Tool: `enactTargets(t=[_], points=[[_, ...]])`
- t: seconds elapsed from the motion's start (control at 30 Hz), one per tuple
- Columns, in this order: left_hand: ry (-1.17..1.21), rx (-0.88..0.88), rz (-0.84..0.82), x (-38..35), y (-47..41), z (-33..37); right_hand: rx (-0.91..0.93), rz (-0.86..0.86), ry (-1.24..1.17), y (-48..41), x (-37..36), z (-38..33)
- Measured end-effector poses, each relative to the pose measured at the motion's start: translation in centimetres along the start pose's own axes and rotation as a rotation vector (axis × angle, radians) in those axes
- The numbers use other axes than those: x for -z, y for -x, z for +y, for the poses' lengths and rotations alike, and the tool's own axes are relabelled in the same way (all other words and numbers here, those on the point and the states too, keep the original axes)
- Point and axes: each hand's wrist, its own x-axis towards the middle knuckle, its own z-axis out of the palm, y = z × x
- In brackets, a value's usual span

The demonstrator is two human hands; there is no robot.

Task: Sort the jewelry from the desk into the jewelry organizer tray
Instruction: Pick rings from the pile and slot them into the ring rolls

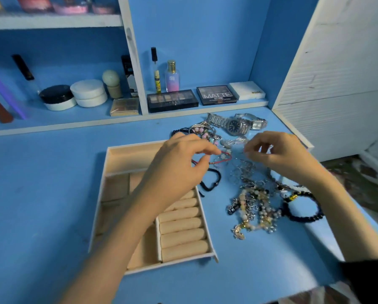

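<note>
jewelry pile [251, 200] on blue desk [41, 194], just right of organizer tray [172, 262] | left hand [179, 163] thumb and forefinger pinch red cord bracelet [224, 161] beside tray's far right corner | right hand [280, 154] fingers curled over pile, can't tell if they hold anything

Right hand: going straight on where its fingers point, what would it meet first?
The right hand points left: probably it meets the red cord bracelet, pinched by the left hand, first; depth is unclear.
</note>
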Motion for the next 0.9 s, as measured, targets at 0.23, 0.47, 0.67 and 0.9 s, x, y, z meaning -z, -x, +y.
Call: enactTargets(t=[0.23, 0.47, 0.67, 0.9], points=[[-0.097, 0.022, -0.115, -3.6, -1.5, 1.1, 0.038, -0.129, 0.267, -0.1, 0.0, -0.1], [-0.059, 0.020, -0.075, -3.7, -1.4, 0.9, -0.004, -0.184, 0.391, -0.6, -0.7, -0.7], [-0.055, 0.031, -0.063, -3.9, -1.4, 0.6, 0.024, -0.147, 0.404, -0.6, -1.4, -0.8], [-0.059, 0.027, -0.061, -3.9, -1.4, 0.5, 0.073, -0.132, 0.415, -0.6, -1.5, -0.9]])
